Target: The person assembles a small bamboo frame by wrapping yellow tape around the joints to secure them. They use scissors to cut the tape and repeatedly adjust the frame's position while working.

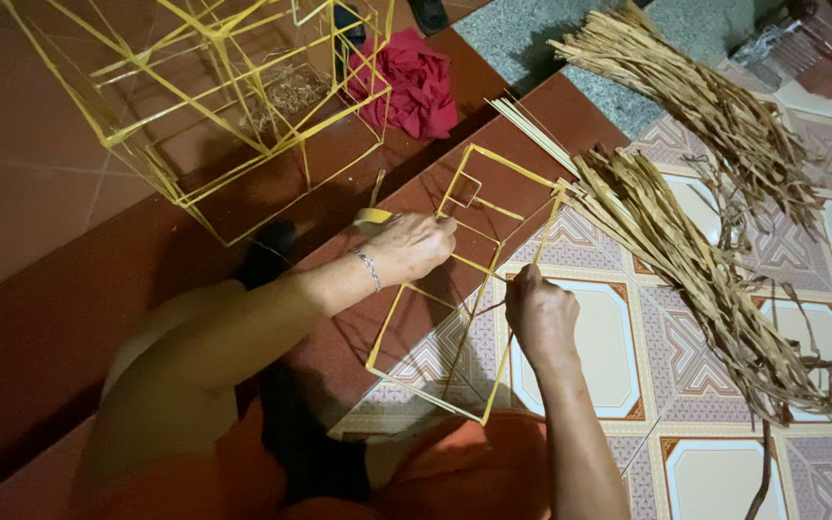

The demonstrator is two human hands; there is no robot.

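Note:
A flat frame of thin yellow sticks lies in front of me, half on a red-brown step, half on patterned floor tiles. My left hand, with a bracelet at the wrist, is closed on one stick of the frame near its upper middle. A roll of yellow tape shows just behind that hand. On a stick at the frame's right side, lower down, my right hand is closed too.
A finished open box frame of yellow sticks stands at the upper left. A red cloth lies beside it. Two bundles of dry brown strips lie at the right, with loose pale sticks near them.

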